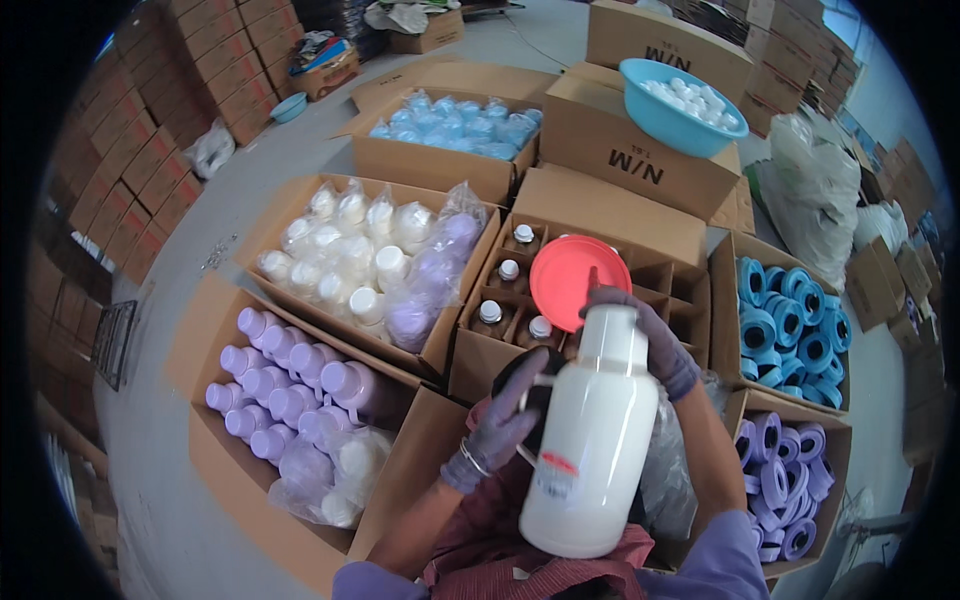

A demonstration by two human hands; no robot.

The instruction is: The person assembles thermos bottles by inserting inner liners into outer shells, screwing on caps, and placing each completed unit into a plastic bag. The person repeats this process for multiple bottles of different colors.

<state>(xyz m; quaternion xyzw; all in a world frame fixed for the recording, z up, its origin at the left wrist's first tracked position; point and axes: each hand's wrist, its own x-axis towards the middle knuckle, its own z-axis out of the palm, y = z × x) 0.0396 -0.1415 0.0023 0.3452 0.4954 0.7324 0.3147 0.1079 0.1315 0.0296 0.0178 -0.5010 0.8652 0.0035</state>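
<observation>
A white thermos flask (590, 450) with a white cap stands tilted in front of my body, a small red label low on its side. My right hand (662, 345), in a grey-purple glove, grips the flask round its neck from behind; the flask hides part of that hand. At the flask's white handle (526, 425) is my left hand (500, 420), gloved alike, with its fingers stretched out and apart. Just past the flask, a round red lid or dish (570, 275) lies on a divided carton (690, 325) holding several bottles with white caps (508, 272).
Cartons surround me: lilac flasks (290, 400) at left, bagged white flasks (350, 245) beyond, bagged blue items (455, 125) farther back. Blue ring-shaped parts (790, 330) and lilac ones (785, 480) fill boxes at right. A light-blue basin (650, 110) of white pieces rests on a carton.
</observation>
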